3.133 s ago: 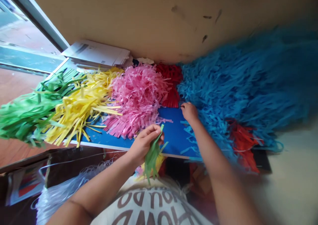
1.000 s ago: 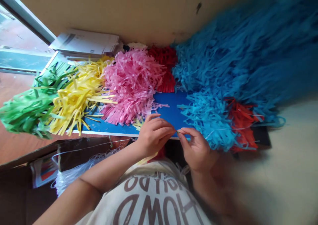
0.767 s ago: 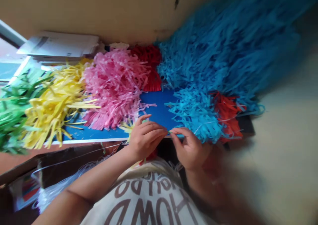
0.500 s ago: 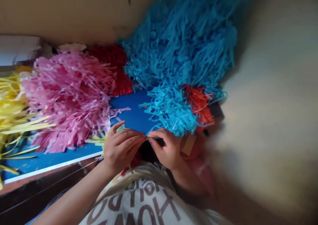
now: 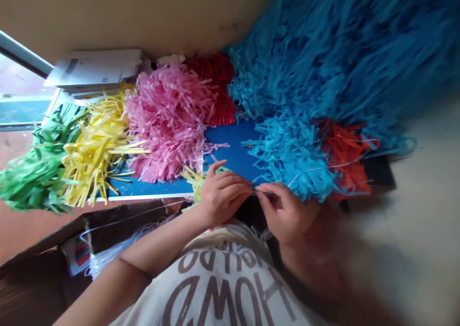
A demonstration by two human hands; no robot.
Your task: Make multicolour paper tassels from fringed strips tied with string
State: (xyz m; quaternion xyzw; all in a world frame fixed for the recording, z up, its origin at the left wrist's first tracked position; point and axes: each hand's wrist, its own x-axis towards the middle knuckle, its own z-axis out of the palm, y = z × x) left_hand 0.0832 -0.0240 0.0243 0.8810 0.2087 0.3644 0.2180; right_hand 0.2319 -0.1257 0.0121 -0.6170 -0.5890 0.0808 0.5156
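Note:
My left hand [image 5: 227, 194] and my right hand [image 5: 283, 210] meet fingertip to fingertip in front of my shirt, at the near edge of the blue table [image 5: 230, 139]. Both pinch a small, thin greenish-blue piece between thumb and fingers; its exact kind is too small to make out. Just beyond my right hand lies a bunch of light blue fringed paper strips [image 5: 293, 148], with a white string [image 5: 323, 168] across it. Pale yellow strips [image 5: 194, 177] show beside my left hand, partly hidden by it.
Pink fringe [image 5: 168, 120], yellow fringe [image 5: 95, 144] and green fringe [image 5: 34, 172] lie to the left. Red fringe [image 5: 219, 86] is behind, orange-red fringe [image 5: 347, 151] to the right. A large blue fringe mass [image 5: 341, 52] stands by the wall. Papers [image 5: 97, 67] are stacked at back left; a cardboard box [image 5: 39, 273] sits below.
The view has swung left, so the green fringe, paper stack and box now show more fully. My hands keep the same fingertip-to-fingertip pinch.

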